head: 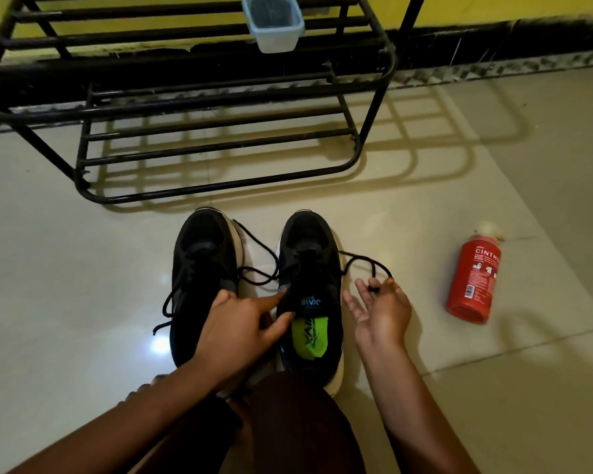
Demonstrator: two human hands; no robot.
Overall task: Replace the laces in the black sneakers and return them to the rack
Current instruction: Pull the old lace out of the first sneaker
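Observation:
Two black sneakers stand side by side on the floor, toes pointing to the rack. The left sneaker (201, 265) has a black lace hanging loose on its left side. The right sneaker (310, 268) shows a green insole and a tongue with blue lettering. My left hand (240, 323) pinches the tongue and left edge of the right sneaker, forefinger stretched along it. My right hand (380, 309) is palm up to the right of that shoe and pinches the end of its black lace (363, 260), which loops out from the eyelets.
A black metal shoe rack (199, 131) stands just beyond the shoes, its lower shelves bare. A translucent plastic box (273, 23) sits on an upper shelf. A red bottle (473, 278) lies on the tiled floor to the right. My knee fills the bottom centre.

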